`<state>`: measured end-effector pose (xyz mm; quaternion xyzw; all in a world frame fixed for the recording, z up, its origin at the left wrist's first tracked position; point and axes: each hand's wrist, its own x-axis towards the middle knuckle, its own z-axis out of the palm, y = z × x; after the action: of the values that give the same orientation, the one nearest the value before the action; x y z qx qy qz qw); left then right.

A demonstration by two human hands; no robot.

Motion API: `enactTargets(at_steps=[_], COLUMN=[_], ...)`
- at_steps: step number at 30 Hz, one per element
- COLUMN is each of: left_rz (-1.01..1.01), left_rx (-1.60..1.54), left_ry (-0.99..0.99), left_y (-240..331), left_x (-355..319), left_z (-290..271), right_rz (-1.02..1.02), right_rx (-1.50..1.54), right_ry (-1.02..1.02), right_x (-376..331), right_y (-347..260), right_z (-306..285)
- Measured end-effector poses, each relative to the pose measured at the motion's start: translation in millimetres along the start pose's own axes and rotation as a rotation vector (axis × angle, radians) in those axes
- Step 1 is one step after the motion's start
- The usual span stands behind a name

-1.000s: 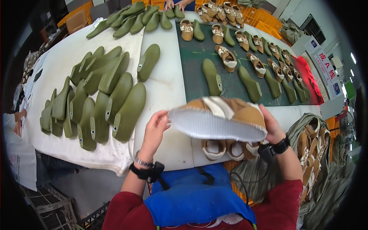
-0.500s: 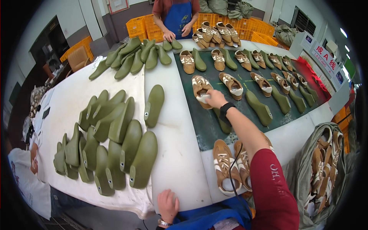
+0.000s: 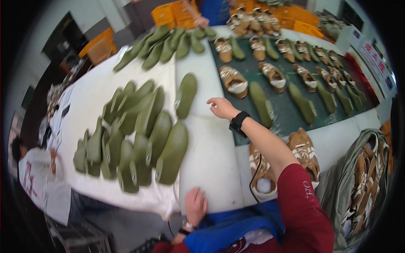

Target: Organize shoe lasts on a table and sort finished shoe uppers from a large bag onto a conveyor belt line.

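My right hand [image 3: 223, 108], with a black band at its wrist, hovers over the white tabletop left of the green mat. Its fingers are loosely bent and apart, and nothing shows in them. Nearest to it is a single green shoe last [image 3: 186, 95] standing apart from the others. A brown and white sneaker [image 3: 233, 81] lies on the mat just beyond, with a green last [image 3: 260, 103] in front of it. My left hand [image 3: 196, 205] rests at the table's near edge, holding nothing, fingers loosely spread. Several green lasts [image 3: 172, 154] stand grouped on a white cloth.
Rows of sneakers paired with lasts cover the green mat [image 3: 278, 120]. Several sneakers [image 3: 303, 154] sit at its near side, and a grey sack [image 3: 333, 198] of sneakers stands at right. Across the table are a co-worker's hand [image 3: 201, 22] and orange crates [image 3: 171, 14]; another person [image 3: 44, 181] is at left.
My right hand has let go of the brown sneaker on the mat and moved left over the white tabletop. The whole view has shifted; my left hand stays at the table edge.
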<state>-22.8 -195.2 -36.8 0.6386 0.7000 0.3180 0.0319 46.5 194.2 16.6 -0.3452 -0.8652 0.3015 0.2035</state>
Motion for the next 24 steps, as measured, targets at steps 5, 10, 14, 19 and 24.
enactTargets(at_steps=[5,10,14,19,24], left_rz=[-0.05,-0.153,-0.169,-0.243,-0.397], left_rx=[-0.101,0.063,0.025,-0.084,-0.007], left_ry=[0.019,0.357,0.219,-0.002,-0.123], left_y=[-14.1,-44.4,-105.1,-152.8,-158.1], left_x=[3.4,41.6,88.7,164.6,166.0], left_z=[-16.5,-85.8,-105.5,-86.6,-63.6], right_rz=[-0.411,-0.407,-0.36,-0.246,-0.099], right_rx=[-0.02,-0.081,-0.086,-0.149,-0.141], right_ry=[-0.222,-0.334,-0.176,-0.105,-0.038], right_x=[-47.4,-75.1,-97.3,-110.8,-118.9], right_y=[-131.8,-172.2,-175.0,-148.0,-115.1], right_z=[88.9,132.8,127.2,109.3,86.2])
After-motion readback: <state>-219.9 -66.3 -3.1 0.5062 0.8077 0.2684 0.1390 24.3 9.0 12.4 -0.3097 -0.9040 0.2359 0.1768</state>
